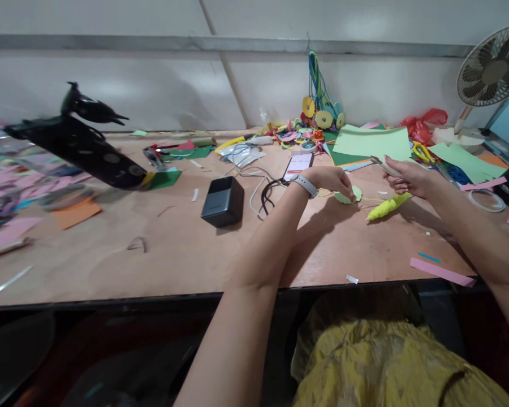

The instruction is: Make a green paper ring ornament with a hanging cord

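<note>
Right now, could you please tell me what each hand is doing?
Left hand: fingers curled at the pale green paper piece; whether they pinch it cannot be told.
Right hand: closed, holding a pale-handled tool.

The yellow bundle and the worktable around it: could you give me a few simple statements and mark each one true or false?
1. The yellow bundle lies on the worktable. True.
2. The right fingers hold nothing. False: the right fingers hold a small metal-tipped tool.
3. A pale strap circles the left wrist. True.
4. The fan stands at the far left. False: the fan is at the right.
5. The dark box sits left of the phone. True.
</note>
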A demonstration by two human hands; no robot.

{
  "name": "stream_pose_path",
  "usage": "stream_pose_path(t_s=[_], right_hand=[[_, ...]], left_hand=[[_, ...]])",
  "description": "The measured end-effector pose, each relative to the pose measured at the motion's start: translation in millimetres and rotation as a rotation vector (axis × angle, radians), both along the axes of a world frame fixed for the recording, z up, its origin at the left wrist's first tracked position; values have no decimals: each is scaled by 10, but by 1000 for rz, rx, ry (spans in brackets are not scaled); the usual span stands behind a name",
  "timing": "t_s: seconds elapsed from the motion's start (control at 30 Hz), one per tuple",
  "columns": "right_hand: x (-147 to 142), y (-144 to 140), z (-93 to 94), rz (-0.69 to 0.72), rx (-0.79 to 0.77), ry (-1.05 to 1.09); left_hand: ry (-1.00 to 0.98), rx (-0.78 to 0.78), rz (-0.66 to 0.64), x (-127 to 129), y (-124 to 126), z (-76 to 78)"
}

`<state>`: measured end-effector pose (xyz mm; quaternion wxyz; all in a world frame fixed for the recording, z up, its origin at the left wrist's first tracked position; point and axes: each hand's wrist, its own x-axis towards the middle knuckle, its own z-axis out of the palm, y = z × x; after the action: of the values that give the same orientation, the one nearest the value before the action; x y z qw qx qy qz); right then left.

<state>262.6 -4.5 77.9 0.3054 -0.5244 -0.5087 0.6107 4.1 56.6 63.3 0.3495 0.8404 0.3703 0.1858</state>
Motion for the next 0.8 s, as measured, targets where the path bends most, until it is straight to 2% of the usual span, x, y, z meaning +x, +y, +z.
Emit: stream_pose_path(t_s=[0.2,0.33,0.5,0.63,0.8], right_hand=[[-101,-39,-63,56,33,65],[-279,-95,-140,1,-20,143],[-465,-157,-182,-36,-267,256],[-555,-234,-137,-67,-312,300],[-638,-300,-121,-118,-376,385]], left_hand=[[14,43,134,4,48,14],[14,97,209,25,120,36],[1,99,233,8,141,57],[21,71,212,4,115,88],[42,124,159,41,98,143]])
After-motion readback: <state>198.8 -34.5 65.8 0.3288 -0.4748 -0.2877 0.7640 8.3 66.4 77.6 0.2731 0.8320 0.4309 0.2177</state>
